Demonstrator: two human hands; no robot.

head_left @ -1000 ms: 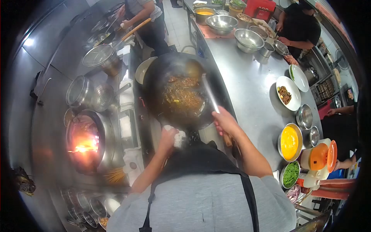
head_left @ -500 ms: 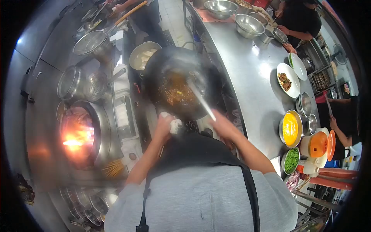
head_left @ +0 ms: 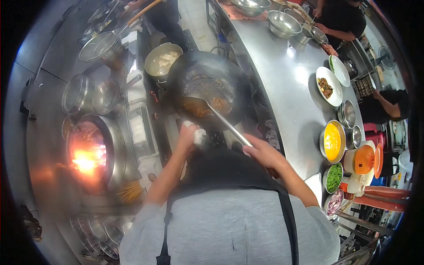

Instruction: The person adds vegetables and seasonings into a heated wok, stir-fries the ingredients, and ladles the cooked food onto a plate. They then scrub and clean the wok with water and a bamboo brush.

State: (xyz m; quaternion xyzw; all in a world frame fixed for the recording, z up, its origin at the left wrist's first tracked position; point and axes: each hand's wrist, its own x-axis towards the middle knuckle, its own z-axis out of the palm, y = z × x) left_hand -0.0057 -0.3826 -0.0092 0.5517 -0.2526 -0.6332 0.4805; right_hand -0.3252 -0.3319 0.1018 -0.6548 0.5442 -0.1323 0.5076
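In front of me, away from the burner, is a large dark wok (head_left: 236,81) with brown saucy food (head_left: 219,104) in its bottom. My left hand (head_left: 189,134) is closed on a folded white cloth (head_left: 200,136) at the wok's near rim; whatever the cloth covers is hidden. My right hand (head_left: 265,152) grips the handle of a metal ladle (head_left: 227,125). The ladle slants down into the wok, its bowl at the left part of the food, holding some brown food. Just beyond the wok's left side stands a pot (head_left: 152,66) with pale pieces in liquid.
A lit burner (head_left: 117,154) flames at left, near a strainer (head_left: 106,97) and a lidded pot. The steel counter (head_left: 282,88) on the right bears a plate of cooked food (head_left: 333,95), yellow liquid in a bowl (head_left: 323,154) and green vegetables (head_left: 334,178). Other people work at the far right and back.
The ladle's bowl has moved left and nearer within the wok, gathering brown food. My right hand has shifted slightly right and nearer to me. The left hand stays at the rim.
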